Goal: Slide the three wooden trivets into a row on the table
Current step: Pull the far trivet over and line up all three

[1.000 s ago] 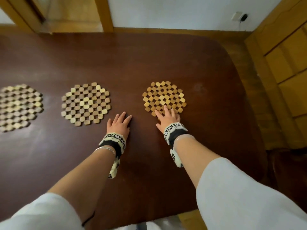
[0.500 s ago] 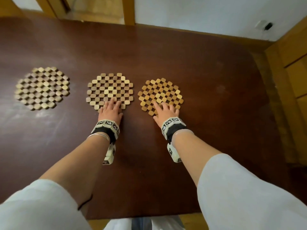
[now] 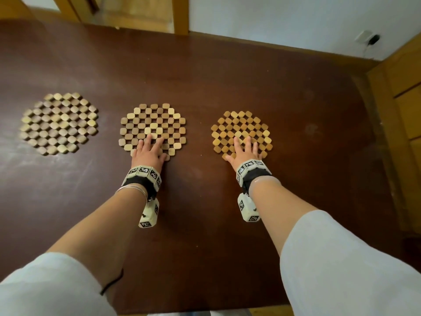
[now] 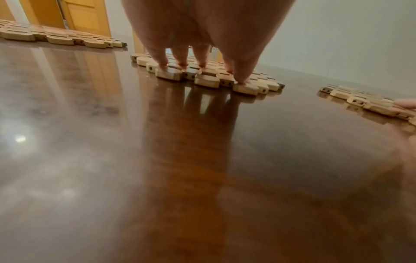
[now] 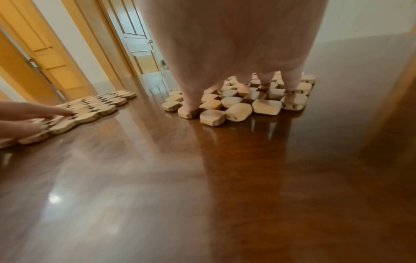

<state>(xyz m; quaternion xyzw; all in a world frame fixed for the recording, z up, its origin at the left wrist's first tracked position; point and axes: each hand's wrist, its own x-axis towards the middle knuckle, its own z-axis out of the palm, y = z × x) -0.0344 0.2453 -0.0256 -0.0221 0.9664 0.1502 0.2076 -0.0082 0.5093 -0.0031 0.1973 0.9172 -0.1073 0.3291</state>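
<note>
Head view: three wooden trivets in a row on dark table; left trivet untouched, well apart; left hand flat on near edge of middle trivet, right hand flat on near edge of right trivet, fingers straight, gripping nothing. Left wrist view: fingertips pressing edge blocks. Right wrist view: fingertips likewise spread on blocks.

Left trivet blurred, perhaps slightly.
</note>
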